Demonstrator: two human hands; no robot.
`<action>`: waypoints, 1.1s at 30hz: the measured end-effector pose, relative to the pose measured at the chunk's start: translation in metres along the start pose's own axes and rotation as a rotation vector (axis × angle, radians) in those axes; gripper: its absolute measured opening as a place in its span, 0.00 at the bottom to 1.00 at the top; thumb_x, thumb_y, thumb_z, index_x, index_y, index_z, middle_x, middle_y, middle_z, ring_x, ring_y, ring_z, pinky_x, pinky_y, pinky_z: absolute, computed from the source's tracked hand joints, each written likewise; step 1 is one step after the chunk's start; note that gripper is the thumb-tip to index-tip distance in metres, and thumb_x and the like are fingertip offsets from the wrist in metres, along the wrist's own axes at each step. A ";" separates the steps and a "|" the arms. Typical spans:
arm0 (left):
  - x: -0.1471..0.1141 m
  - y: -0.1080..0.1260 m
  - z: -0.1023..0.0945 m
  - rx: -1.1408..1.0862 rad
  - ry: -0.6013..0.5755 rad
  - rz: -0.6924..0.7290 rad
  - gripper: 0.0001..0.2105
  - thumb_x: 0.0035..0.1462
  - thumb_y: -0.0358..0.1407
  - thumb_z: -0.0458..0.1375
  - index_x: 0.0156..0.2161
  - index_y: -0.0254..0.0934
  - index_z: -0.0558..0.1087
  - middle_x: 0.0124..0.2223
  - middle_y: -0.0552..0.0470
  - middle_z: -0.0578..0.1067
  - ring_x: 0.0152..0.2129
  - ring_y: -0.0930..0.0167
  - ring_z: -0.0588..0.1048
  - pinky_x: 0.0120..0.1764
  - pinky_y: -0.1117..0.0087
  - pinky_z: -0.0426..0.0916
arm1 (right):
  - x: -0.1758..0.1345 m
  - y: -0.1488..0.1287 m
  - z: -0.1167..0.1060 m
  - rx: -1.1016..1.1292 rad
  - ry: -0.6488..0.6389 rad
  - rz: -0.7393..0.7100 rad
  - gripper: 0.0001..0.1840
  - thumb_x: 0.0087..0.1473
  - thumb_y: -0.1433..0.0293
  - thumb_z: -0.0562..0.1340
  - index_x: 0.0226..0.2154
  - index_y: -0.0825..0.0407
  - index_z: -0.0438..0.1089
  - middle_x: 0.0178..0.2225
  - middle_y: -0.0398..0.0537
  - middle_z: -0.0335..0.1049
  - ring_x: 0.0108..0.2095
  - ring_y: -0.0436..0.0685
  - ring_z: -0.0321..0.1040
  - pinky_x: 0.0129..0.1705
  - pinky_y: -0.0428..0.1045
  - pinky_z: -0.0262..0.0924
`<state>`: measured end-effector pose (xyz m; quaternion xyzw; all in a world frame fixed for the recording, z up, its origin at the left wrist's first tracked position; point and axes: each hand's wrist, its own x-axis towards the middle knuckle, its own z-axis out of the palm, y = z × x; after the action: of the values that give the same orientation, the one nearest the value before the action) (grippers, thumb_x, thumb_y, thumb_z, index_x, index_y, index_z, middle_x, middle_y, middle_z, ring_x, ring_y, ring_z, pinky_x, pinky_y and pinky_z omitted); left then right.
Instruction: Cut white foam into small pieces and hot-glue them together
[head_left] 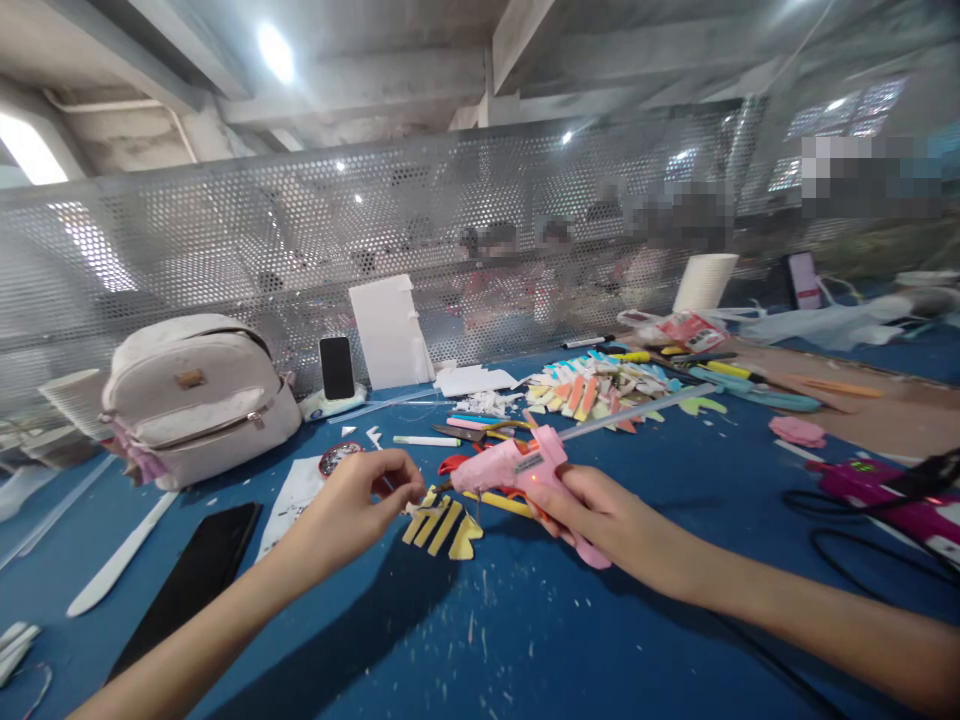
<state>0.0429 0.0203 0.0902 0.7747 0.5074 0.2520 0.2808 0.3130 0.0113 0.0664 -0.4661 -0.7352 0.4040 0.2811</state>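
My right hand (592,510) grips a pink hot glue gun (510,465) by its handle, with a finger near the orange trigger. A long clear glue stick (637,412) sticks out of the gun's back end. The nozzle points left, close to the fingertips of my left hand (379,490). Those fingers are pinched together at the upper edge of a yellow-and-white striped, fish-shaped cutout (442,527). The exact contact there is partly hidden by the fingers. Red-handled scissors (454,463) lie behind the nozzle, and a yellow pen-like stick (499,503) lies below the gun.
A pile of coloured cutouts (592,388) lies at the back. To the left are a pale backpack (199,400), a black phone (187,580) and a white knife-shaped tool (124,555). A magenta device (885,500) with black cables sits right. A perforated metal screen (420,220) stands behind.
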 end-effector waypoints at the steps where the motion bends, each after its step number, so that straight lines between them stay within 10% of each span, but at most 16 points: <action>1: 0.000 0.000 0.000 -0.007 0.000 -0.004 0.07 0.56 0.31 0.52 0.29 0.37 0.71 0.30 0.53 0.75 0.28 0.71 0.74 0.35 0.71 0.68 | 0.000 -0.001 0.000 -0.010 0.007 -0.007 0.32 0.59 0.41 0.50 0.24 0.52 0.63 0.20 0.41 0.57 0.20 0.48 0.56 0.22 0.45 0.54; 33: -0.001 0.000 -0.001 -0.118 0.015 -0.023 0.07 0.55 0.33 0.53 0.28 0.35 0.71 0.28 0.54 0.73 0.25 0.74 0.69 0.30 0.75 0.62 | 0.005 0.016 -0.002 0.031 0.013 0.030 0.33 0.58 0.40 0.51 0.27 0.54 0.65 0.24 0.44 0.62 0.23 0.49 0.59 0.25 0.46 0.57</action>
<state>0.0416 0.0194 0.0913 0.7489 0.5025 0.2842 0.3253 0.3199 0.0198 0.0537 -0.4751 -0.7199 0.4167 0.2868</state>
